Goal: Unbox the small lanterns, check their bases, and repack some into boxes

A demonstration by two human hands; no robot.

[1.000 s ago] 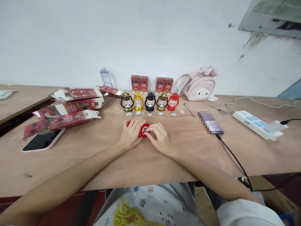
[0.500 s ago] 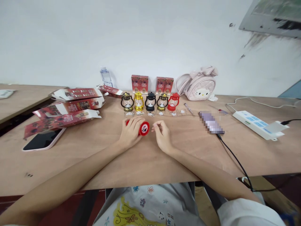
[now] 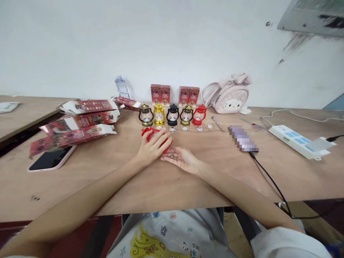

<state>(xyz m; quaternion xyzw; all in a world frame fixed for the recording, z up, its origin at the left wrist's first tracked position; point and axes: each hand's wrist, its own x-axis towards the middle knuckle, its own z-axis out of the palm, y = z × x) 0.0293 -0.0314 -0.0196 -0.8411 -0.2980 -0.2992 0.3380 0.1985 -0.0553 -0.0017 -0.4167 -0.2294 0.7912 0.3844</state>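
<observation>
My left hand [image 3: 153, 146] grips a small red lantern [image 3: 147, 132] lying on its side on the wooden table [image 3: 113, 168], its base turned down toward my right palm. My right hand [image 3: 180, 157] lies palm up beside it, fingers spread, with small round button-like pieces [image 3: 172, 156] resting on the fingers. Behind my hands stands a row of several toy lanterns: bronze [image 3: 146, 115], gold [image 3: 159, 114], black [image 3: 172, 115], another bronze [image 3: 186, 115] and red [image 3: 199, 115]. Small clear packets [image 3: 199, 129] lie in front of the row.
Red cartons [image 3: 77, 129] and a phone [image 3: 51, 158] lie at the left. Small red boxes [image 3: 174, 95], a water bottle [image 3: 120, 87] and a pink bag [image 3: 230, 96] stand at the wall. A screwdriver [image 3: 217, 124], a purple device [image 3: 243, 138] with black cable and a power strip [image 3: 298, 140] sit right.
My right hand left the lantern's base, moved back and turned palm up with small pieces on it. My left hand tipped the red lantern's base downward over that palm.
</observation>
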